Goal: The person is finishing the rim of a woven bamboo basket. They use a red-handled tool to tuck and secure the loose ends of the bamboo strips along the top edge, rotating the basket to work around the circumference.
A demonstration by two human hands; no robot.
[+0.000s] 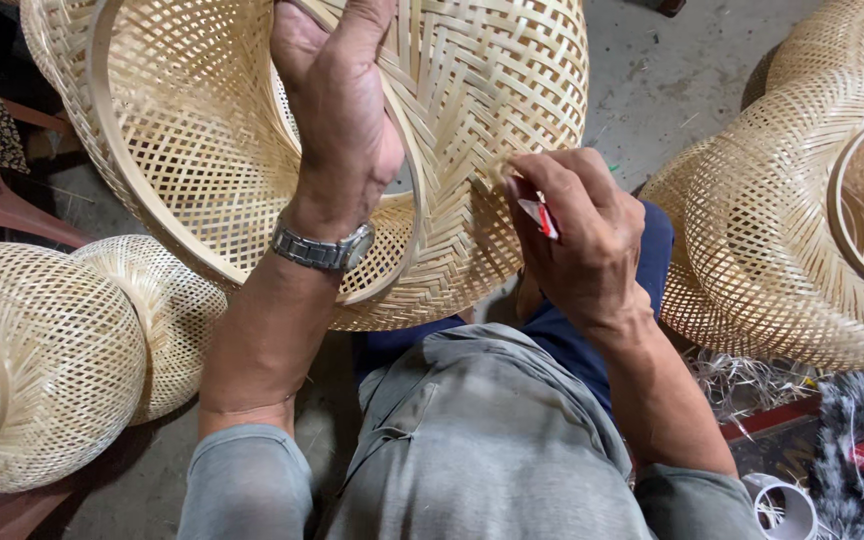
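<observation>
The woven basket (252,150) I work on sits above my lap, straight ahead. My left hand (337,110) grips its rim; my right hand (577,235) presses a small tool (542,215) against its outer wall. Two finished baskets (52,350) lie on the floor (672,80) to my left, and a stack of baskets (802,230) lies to my right.

The woven basket (252,150) at upper centre ran off the top edge. The left hand (337,110) lost its fingertips there too. The right hand (577,235) hid most of a small red-and-white tool (542,215), so its kind could not be told. Finished baskets (802,230) at the right and another (42,350) at lower left were cut by the frame.
</observation>
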